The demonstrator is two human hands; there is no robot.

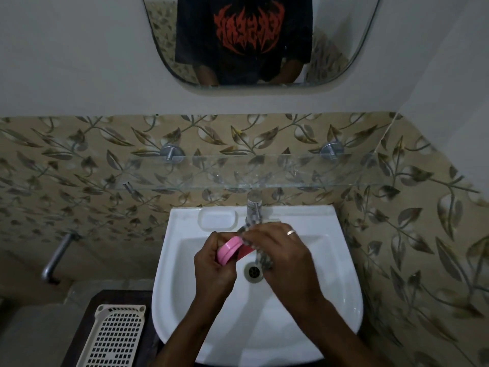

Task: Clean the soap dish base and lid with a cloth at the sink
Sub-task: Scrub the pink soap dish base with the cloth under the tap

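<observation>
The sink (330, 260) is glossy white ceramic. The pink soap dish (229, 250) looks like smooth, slightly shiny plastic; at its 3 o'clock hangs a soft patterned cloth (264, 258). The tap (253, 207) is polished metal, the shelf (264, 170) clear glass, the basket (116, 337) matt perforated plastic.

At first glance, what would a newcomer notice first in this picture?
The pink soap dish stands out first, held by the left hand over the white sink. The right hand presses a patterned cloth against it, just above the drain. Higher up, the mirror reflects a black shirt with red print.
</observation>
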